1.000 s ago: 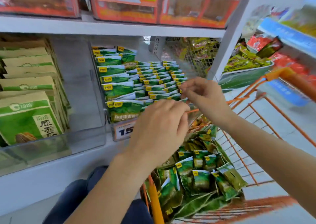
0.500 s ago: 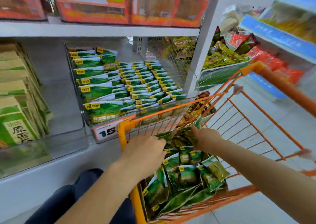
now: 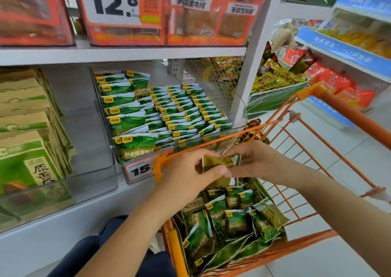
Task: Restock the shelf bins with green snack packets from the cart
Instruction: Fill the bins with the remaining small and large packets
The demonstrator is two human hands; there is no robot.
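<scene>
My left hand [image 3: 186, 171] and my right hand [image 3: 258, 162] meet above the orange cart [image 3: 330, 101], both pinching a small bunch of green snack packets [image 3: 220, 162] between thumbs and fingers. Below them, a pile of loose green packets [image 3: 230, 219] fills the cart's near corner. On the shelf just beyond, a clear bin [image 3: 237, 129] holds several tidy rows of the same green packets [image 3: 173, 111], nearly full to its front wall.
A clear bin [image 3: 93, 179] to the left holds larger green-and-tan bags [image 3: 23, 149] at its left side. Orange boxes [image 3: 127, 12] sit on the shelf above. A price tag [image 3: 139, 168] hangs under the packet bin. My knee [image 3: 101, 253] is at the bottom.
Both hands left the shelf bin, dipped into the cart's pile, and have now risen together holding green packets above the cart.
</scene>
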